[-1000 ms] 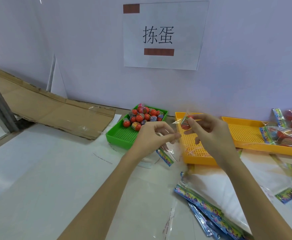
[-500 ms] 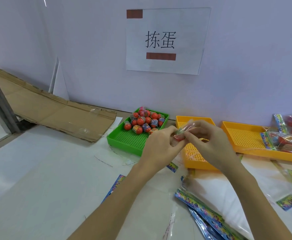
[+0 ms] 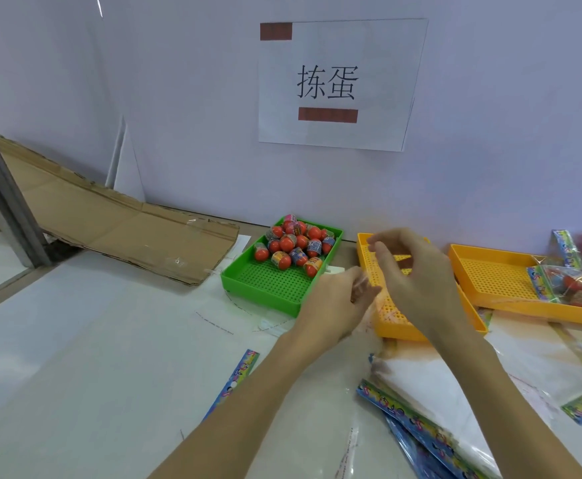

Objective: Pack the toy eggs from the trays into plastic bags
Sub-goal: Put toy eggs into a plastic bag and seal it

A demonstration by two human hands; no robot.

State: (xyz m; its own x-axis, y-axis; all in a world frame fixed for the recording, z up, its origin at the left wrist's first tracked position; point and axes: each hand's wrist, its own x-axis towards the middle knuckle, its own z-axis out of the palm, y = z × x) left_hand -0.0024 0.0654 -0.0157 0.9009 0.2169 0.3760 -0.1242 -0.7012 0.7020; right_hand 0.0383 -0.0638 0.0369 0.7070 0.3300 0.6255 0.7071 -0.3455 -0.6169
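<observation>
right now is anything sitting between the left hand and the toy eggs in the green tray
Nothing visible does. The left hand hovers beside the near right corner of the green tray; the toy eggs are heaped at its far end, with only bare perforated tray floor between. The right hand is over the yellow tray, off that path.

Single head-worn view, looking forward and down from close above the table. Left hand [image 3: 334,302] and right hand [image 3: 417,278] sit mid-frame; wall sign [image 3: 341,84] lies beyond them.
</observation>
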